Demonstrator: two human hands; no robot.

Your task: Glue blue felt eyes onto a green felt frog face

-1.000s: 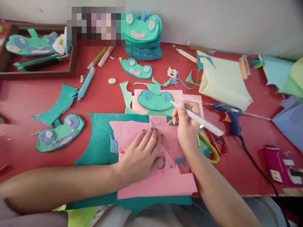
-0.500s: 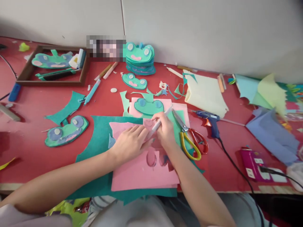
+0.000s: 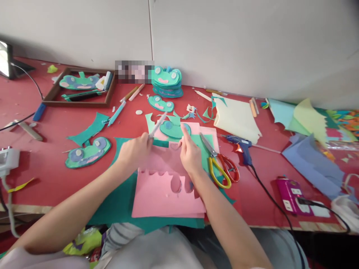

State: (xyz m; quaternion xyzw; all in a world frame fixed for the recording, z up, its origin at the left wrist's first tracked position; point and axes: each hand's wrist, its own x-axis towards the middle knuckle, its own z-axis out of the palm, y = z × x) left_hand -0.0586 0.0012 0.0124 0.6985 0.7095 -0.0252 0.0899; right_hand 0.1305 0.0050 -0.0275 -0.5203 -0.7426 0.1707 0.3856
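My left hand is closed around a white pen, which points up and away over the felt. My right hand has its index finger stretched forward, the other fingers curled, and holds nothing that I can see. It rests beside a drawn outline on the pink felt, which has oval holes and a wavy cut edge. Dark green felt lies underneath. Just beyond my hands is a green frog-head shape with blue eyes. Scissors with yellow and red handles lie right of my right hand.
A blue glue gun with a cord lies at right, near a purple power strip. Stacked frog faces stand by the wall. A brown tray, a light-blue cutter and another frog face are left. Folded cream felt lies behind.
The white pen has passed from my right hand to my left. My left hand has moved left, off the pink felt's middle. The view has shifted slightly left.
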